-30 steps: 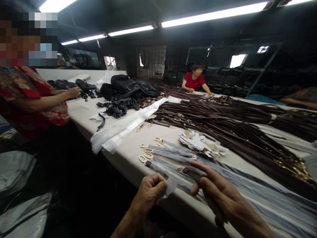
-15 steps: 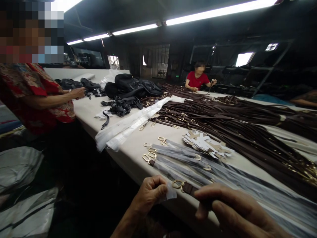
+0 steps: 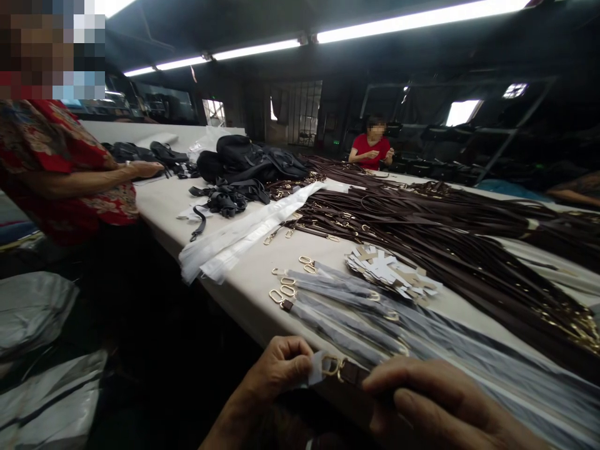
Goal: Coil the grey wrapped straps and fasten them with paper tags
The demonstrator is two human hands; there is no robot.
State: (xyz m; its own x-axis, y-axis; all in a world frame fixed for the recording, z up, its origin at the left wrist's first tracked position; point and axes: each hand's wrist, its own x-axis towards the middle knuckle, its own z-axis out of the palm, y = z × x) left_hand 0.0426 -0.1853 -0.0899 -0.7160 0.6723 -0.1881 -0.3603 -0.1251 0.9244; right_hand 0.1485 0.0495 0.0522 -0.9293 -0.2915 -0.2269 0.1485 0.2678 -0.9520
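At the table's front edge, my left hand [image 3: 280, 369] is closed in a pinch on a small piece of translucent plastic film [image 3: 317, 367]. My right hand [image 3: 434, 394] grips a dark brown strap [image 3: 352, 373] just behind its gold metal clasp [image 3: 332, 365]. The clasp's tip meets the film; I cannot tell whether it is inside or only against it. Beyond my hands, several straps in clear plastic sleeves [image 3: 347, 325] lie side by side, with gold clasps [image 3: 275, 297] sticking out on the left. The rest of the held strap is hidden behind my right hand.
Small white and tan card pieces [image 3: 391, 272] are heaped on the pale table [image 3: 244, 300]. Behind them spread many loose brown straps [image 3: 435, 219]. Flat plastic sleeves [image 3: 248, 234] and black bags [image 3: 253, 159] lie further left. One person stands at left; another in red is across the table.
My right hand has moved slightly left with the strap, so its clasp now reaches the film in my left hand. The person across the table has lowered a raised hand.
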